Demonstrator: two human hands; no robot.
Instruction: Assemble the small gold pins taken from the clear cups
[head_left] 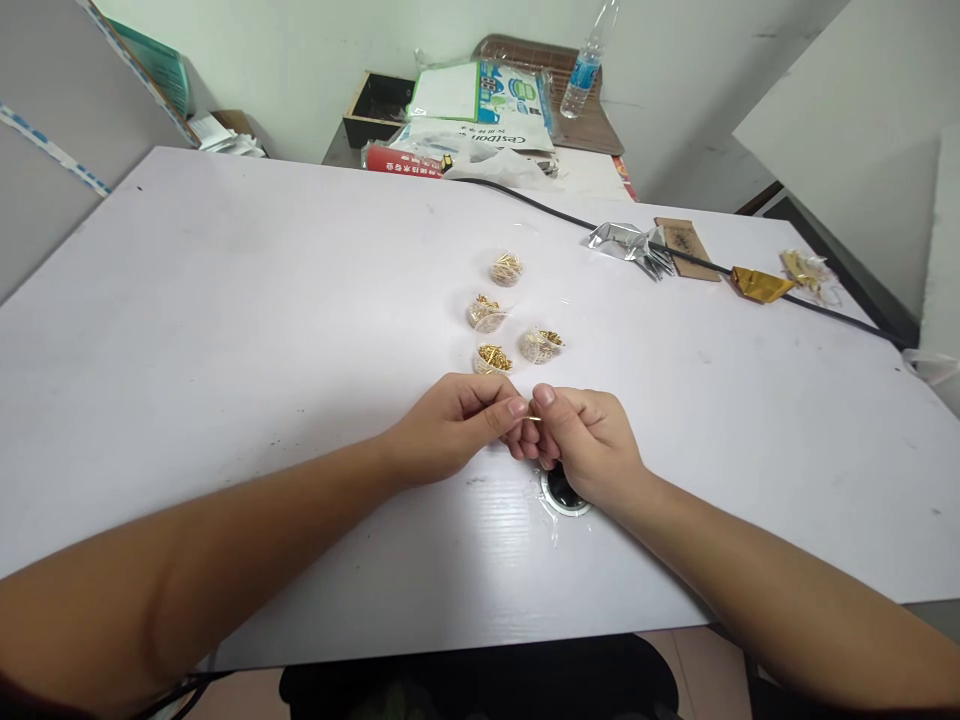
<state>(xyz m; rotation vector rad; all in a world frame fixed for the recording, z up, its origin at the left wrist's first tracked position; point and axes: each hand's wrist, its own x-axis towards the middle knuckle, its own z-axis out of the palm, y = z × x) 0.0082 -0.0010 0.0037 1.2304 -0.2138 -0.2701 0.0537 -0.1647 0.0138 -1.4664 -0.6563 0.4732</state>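
Observation:
My left hand [466, 428] and my right hand [596, 437] meet above the white table [300, 330], fingers closed in a pinch. A thin gold-coloured pin [533, 417] shows between the two sets of fingertips, its ends hidden by them. Just beyond my hands are several small clear plastic containers of similar gold-coloured metal pieces. The nearest container [493, 358] is partly covered by my left hand. Another container [541, 346] lies to its right, and a third container [486, 313] is behind them. Below my right hand, a round black insert with a pale rim [566, 492] is partly hidden.
A black cable [540, 207] runs across the back right, passing silver foil [626, 242], a brown cardboard piece [686, 248] and gold foil [761, 284]. Behind the table are a black box [375, 108], packages [480, 95] and a plastic bottle [583, 75].

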